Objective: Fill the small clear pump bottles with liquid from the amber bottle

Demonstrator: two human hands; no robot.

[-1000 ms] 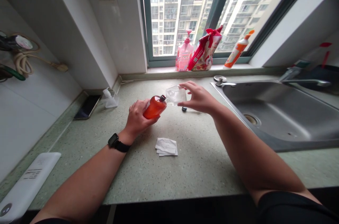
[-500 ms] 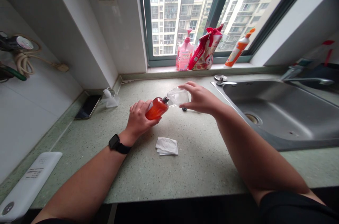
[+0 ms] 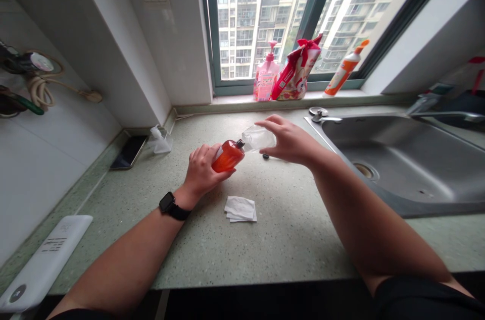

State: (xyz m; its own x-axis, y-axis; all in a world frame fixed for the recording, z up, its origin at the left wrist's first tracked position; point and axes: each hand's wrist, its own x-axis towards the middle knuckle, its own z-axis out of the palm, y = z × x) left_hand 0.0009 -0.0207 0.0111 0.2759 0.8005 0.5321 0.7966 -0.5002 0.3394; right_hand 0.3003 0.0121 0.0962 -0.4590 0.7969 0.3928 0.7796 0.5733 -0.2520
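My left hand point(image 3: 204, 167) is wrapped round an orange bottle point(image 3: 229, 156), tilted so its dark threaded neck points up and right. Between the fingers and thumb of my right hand point(image 3: 285, 138) is a clear plastic bottle point(image 3: 258, 138), tipped toward the orange one. The two mouths meet or nearly meet; I cannot tell whether they touch. A small black cap point(image 3: 265, 156) lies on the counter under my right hand. Nearer to me rests a folded white tissue point(image 3: 240, 209). A clear pump head point(image 3: 156, 132) stands on a small clear container point(image 3: 162, 143) at the left.
A phone point(image 3: 129, 152) and a long white device point(image 3: 47, 262) lie along the left side of the counter point(image 3: 212, 254). On the right is a steel sink point(image 3: 424, 158). A pink pump bottle point(image 3: 265, 77), a red bag point(image 3: 297, 72) and an orange-white bottle point(image 3: 345, 70) stand on the sill.
Both hands keep their holds, and the bottles stay mouth to mouth. The whole view has shifted slightly, so everything appears a little further right.
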